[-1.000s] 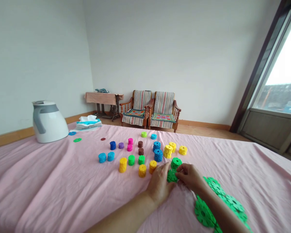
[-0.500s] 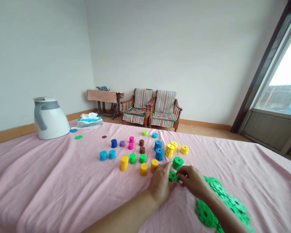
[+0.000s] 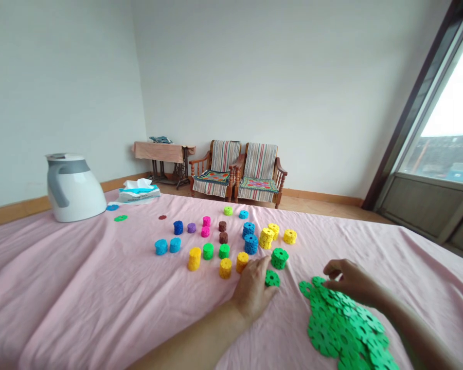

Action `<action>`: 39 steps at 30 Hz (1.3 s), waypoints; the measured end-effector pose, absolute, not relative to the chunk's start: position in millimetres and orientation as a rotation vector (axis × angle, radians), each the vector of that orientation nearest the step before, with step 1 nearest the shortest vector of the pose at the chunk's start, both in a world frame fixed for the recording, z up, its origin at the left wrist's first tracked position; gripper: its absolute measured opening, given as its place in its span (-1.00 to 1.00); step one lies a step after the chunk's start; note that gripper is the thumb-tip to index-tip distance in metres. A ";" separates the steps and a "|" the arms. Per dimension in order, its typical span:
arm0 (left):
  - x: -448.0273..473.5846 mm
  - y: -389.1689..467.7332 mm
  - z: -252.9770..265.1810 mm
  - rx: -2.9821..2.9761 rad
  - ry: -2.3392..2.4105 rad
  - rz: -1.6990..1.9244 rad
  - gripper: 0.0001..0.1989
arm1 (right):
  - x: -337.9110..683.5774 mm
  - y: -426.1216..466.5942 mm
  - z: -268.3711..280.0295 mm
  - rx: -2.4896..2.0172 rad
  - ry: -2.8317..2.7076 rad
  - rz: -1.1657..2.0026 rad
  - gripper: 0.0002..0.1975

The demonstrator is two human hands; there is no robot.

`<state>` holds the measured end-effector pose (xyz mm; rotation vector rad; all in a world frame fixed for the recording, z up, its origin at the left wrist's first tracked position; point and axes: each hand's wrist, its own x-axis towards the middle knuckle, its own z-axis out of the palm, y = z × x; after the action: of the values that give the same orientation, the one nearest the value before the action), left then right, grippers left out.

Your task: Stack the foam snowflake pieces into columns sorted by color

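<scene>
My left hand curves round a short stack of green snowflake discs on the cloth, thumb at the near side and fingers behind it. A taller green stack stands just beyond. To the right, my right hand hovers at the far edge of a loose heap of green snowflake discs. Its thumb and bent forefinger are apart, with nothing seen between them. Nearest the left fingers on the far side is an orange-yellow stack.
Several sorted stacks, such as blue, yellow and pink, cover the middle of the pink cloth. A white jug and a tissue pack stand at the back left. Two wooden chairs are beyond.
My right hand has left the short green stack and moved right to the heap of discs. My left hand stays at the stack. The view has shifted slightly.
</scene>
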<state>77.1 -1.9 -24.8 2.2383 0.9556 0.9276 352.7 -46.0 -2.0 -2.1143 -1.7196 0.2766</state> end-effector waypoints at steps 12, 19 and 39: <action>76.6 -2.3 -24.7 2.234 0.954 0.947 -0.34 | 335.0 -41.7 -9.7 -2.090 -1.679 0.335 -0.90; 76.9 -1.4 -25.8 2.240 0.966 0.917 -0.34 | 343.3 -39.0 -8.1 -1.960 -1.615 0.502 -1.00; 75.4 -0.5 -26.6 2.225 0.876 0.966 -0.37 | 243.6 -29.2 -5.8 -1.681 -1.301 0.812 -0.86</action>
<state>75.4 -0.5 -26.6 2.2255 0.8760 0.9665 243.6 -29.2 -5.8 -1.6808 -1.3014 0.8121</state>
